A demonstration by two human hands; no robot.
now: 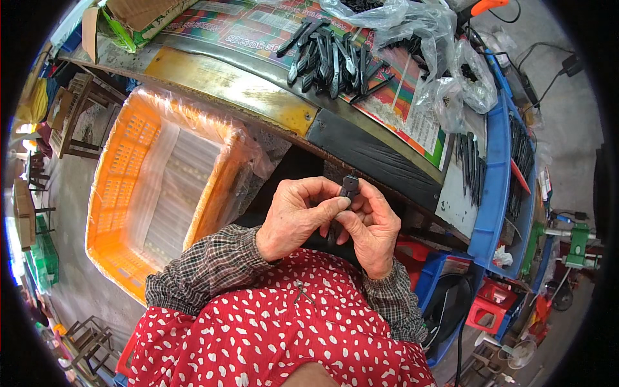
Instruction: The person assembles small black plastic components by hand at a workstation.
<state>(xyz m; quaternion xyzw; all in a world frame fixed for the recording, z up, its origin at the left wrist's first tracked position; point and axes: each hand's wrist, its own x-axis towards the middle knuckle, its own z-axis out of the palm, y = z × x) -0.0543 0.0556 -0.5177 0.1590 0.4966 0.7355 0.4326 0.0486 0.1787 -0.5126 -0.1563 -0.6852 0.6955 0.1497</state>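
Close to the table's near edge, over my lap, I pinch a small black plastic part (pixel 349 186) between both hands. The thumb and fingers of my left hand (pixel 300 209) close on it from the left. My right hand (pixel 373 226) grips it from the right, thumb bent against its lower portion. A dark lower end shows below the fingers; the middle is hidden. On the table beyond lies a pile of slim black handle-shaped pieces (pixel 332 58), some with greyish ridged ends.
An orange plastic crate (pixel 122 187) lined with clear film stands at my left. Clear plastic bags (pixel 425 32) of small black parts lie at the back right. A blue tray (pixel 491 174) with long black pieces sits at the right. An open carton (pixel 138 19) is at the far left.
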